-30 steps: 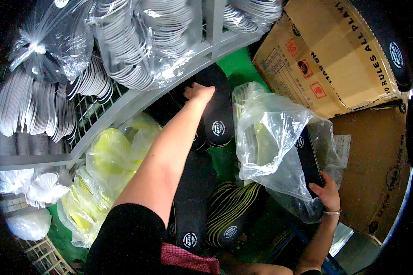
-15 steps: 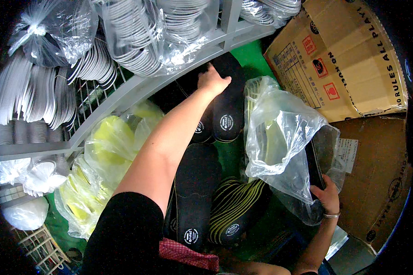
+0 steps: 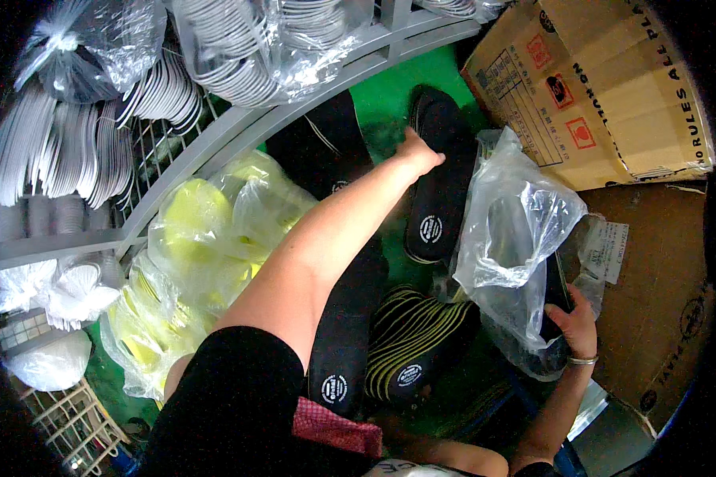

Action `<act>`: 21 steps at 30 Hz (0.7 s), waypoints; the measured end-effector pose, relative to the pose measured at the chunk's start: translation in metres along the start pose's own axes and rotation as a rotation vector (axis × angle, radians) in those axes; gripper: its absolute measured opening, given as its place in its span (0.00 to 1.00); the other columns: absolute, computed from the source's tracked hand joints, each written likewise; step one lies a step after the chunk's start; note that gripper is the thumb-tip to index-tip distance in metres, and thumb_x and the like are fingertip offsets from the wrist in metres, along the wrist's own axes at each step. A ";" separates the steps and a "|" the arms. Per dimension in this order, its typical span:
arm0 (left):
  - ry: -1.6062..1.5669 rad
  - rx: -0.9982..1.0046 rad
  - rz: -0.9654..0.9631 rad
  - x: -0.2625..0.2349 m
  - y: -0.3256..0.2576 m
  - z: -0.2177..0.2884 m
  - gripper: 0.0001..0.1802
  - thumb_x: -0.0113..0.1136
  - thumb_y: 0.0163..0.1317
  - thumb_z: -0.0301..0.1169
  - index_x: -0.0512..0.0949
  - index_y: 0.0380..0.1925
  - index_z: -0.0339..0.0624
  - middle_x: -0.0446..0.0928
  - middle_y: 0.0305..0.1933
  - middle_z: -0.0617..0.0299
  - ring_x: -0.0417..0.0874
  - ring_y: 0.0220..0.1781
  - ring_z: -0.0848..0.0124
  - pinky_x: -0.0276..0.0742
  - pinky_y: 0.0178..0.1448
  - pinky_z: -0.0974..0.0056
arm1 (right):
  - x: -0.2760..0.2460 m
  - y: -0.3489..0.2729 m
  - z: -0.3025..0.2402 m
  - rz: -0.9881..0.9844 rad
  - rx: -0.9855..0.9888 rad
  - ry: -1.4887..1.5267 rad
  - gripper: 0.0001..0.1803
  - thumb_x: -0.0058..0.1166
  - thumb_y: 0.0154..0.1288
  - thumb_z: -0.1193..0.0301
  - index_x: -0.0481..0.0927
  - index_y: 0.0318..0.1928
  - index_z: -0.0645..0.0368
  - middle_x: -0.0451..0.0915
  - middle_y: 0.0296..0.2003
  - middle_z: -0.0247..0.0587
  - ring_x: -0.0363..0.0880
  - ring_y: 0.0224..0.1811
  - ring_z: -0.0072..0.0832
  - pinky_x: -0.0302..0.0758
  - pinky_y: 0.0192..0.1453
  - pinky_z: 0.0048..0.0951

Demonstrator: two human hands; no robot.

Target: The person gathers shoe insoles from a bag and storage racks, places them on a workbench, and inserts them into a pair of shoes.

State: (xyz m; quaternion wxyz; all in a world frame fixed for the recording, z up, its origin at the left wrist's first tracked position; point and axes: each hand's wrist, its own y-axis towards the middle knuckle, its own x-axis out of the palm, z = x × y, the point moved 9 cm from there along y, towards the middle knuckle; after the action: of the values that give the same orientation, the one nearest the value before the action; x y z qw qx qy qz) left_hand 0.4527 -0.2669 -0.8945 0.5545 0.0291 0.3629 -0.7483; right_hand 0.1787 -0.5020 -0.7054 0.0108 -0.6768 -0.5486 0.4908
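Observation:
My left hand (image 3: 423, 155) reaches forward, closed around the edge of a small stack of black insoles (image 3: 441, 195) with a round white print at the heel end. Just right of that stack is a crumpled clear plastic bag (image 3: 505, 230). At the bag's lower right side, my right hand (image 3: 577, 322) grips black insoles (image 3: 559, 286) together with the bag's film; my fingertips are partly hidden. More black insoles (image 3: 318, 147) lie left of my left hand. Another black stack (image 3: 342, 334) lies under my left forearm, beside fanned insoles with yellow-green edges (image 3: 414, 342).
Bags of yellow-green insoles (image 3: 207, 238) lie at left, below a grey metal rack (image 3: 254, 127) loaded with bagged grey-white insoles (image 3: 239, 48). Cardboard boxes (image 3: 597, 95) stand along the right. A white wire basket (image 3: 75, 425) sits at lower left. The floor (image 3: 390, 83) is green.
My left hand has moved right with a stack of black insoles, away from the ones at the rack and up to the plastic bag. My right hand keeps its grip, nearly in place.

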 end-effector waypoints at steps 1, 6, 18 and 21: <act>0.088 0.045 0.092 -0.010 -0.013 0.017 0.46 0.66 0.39 0.36 0.53 0.56 0.32 0.60 0.56 0.43 0.62 0.57 0.53 0.58 0.60 0.59 | -0.004 -0.004 0.009 0.019 0.055 0.066 0.24 0.58 0.43 0.72 0.71 0.43 0.69 0.77 0.34 0.42 0.73 0.34 0.24 0.69 0.40 0.25; 0.180 0.144 0.757 -0.152 -0.064 0.004 0.35 0.60 0.44 0.38 0.58 0.51 0.36 0.59 0.53 0.45 0.58 0.58 0.53 0.57 0.59 0.54 | -0.017 -0.006 0.017 0.149 -0.054 -0.158 0.25 0.58 0.45 0.70 0.69 0.44 0.70 0.76 0.35 0.46 0.73 0.36 0.29 0.69 0.43 0.28; -0.526 -0.434 0.034 -0.141 -0.013 -0.108 0.44 0.65 0.44 0.36 0.52 0.57 0.34 0.55 0.61 0.49 0.63 0.58 0.58 0.56 0.60 0.58 | -0.011 -0.001 0.013 0.050 -0.078 0.031 0.24 0.59 0.45 0.71 0.69 0.44 0.69 0.77 0.32 0.43 0.73 0.33 0.26 0.70 0.39 0.26; -0.236 -0.221 0.045 -0.133 -0.004 -0.097 0.42 0.69 0.38 0.35 0.59 0.56 0.42 0.59 0.58 0.51 0.64 0.56 0.58 0.61 0.57 0.58 | -0.011 -0.006 0.000 0.059 -0.047 -0.028 0.23 0.59 0.45 0.71 0.70 0.43 0.68 0.77 0.32 0.43 0.74 0.33 0.26 0.70 0.40 0.27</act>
State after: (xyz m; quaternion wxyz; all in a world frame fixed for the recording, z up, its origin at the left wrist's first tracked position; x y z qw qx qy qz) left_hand 0.4651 -0.1031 -0.9047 0.6096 -0.1123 0.3746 -0.6895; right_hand 0.1746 -0.5078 -0.6951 -0.0272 -0.6860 -0.5397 0.4873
